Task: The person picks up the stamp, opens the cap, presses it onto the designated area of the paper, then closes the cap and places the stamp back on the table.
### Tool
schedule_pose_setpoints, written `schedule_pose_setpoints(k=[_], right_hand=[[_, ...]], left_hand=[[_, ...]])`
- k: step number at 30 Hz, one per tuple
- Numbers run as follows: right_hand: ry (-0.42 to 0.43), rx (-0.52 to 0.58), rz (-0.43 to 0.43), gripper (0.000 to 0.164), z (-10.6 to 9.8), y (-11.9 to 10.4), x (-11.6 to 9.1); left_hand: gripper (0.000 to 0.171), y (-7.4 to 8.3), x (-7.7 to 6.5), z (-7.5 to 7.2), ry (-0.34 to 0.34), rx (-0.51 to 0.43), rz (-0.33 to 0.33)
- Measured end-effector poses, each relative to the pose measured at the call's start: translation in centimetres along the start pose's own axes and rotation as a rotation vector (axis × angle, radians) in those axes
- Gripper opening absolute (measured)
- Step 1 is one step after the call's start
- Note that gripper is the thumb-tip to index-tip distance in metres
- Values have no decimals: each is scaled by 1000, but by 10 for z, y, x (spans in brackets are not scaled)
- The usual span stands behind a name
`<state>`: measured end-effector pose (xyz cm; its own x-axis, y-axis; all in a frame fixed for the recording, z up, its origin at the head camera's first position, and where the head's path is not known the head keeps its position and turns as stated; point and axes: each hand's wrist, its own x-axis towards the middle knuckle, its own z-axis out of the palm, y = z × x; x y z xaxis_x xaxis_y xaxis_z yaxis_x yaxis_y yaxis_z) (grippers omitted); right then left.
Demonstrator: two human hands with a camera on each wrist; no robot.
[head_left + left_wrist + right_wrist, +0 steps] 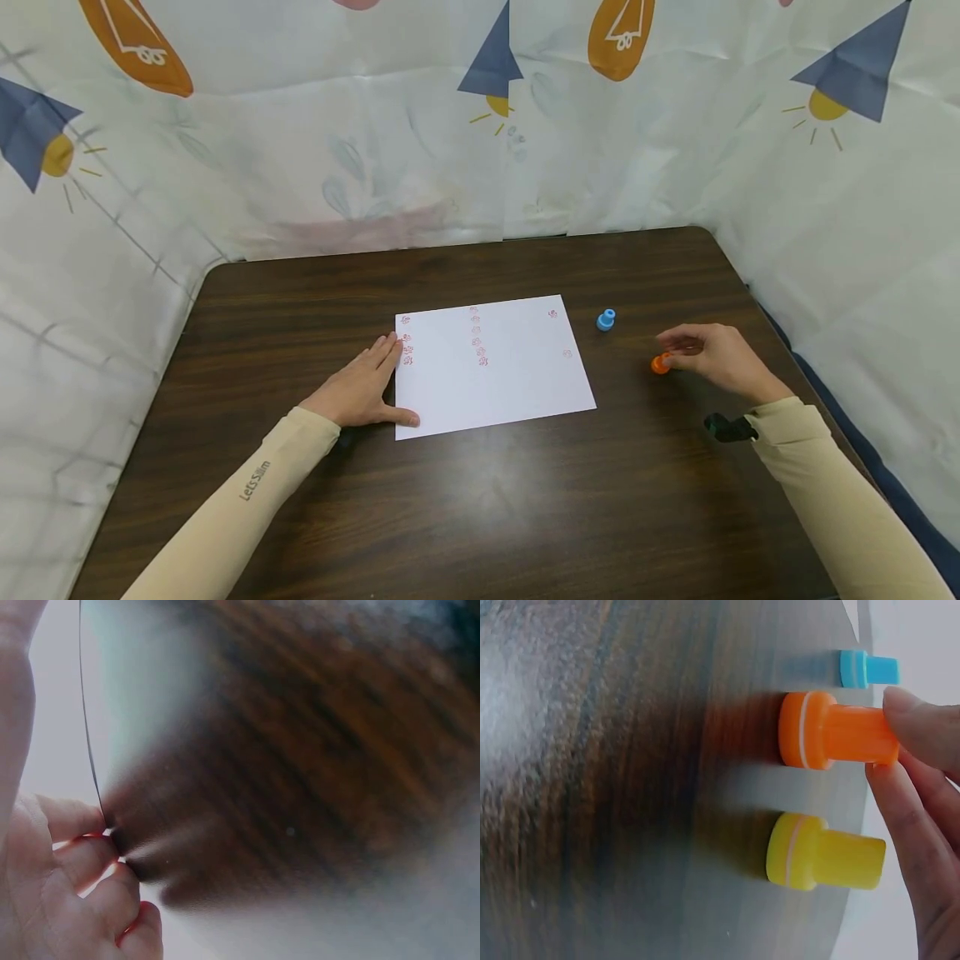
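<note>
I held the right hand (pixel 716 357) with fingers (pixel 922 727) pinching the orange stamp (pixel 832 733); left hand (pixel 365 387) lay flat, fingers together, on the paper (pixel 491 362) at frame center.

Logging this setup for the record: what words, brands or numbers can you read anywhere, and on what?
"LetsSlim": on the left sleeve, near the forearm.
Small red stamped marks on the white paper: too small to read.
Orange stamp, yellow stamp, blue stamp: no text visible.

Dark wooden table (pixel 480 500) with white stamped paper (pixel 491 367), blue stamp (pixel 606 320), orange stamp (pixel 660 364), yellow stamp (pixel 821 851)
</note>
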<state>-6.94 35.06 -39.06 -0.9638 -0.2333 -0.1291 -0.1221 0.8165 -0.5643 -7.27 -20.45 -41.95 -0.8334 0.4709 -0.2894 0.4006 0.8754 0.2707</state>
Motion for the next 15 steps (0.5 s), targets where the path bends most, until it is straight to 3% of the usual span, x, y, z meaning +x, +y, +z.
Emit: schedule_pose_setpoints(k=[15], right_hand=[[28, 79, -23, 35, 17, -1, 5]], left_hand=[[134, 0, 0, 0, -2, -17, 6]])
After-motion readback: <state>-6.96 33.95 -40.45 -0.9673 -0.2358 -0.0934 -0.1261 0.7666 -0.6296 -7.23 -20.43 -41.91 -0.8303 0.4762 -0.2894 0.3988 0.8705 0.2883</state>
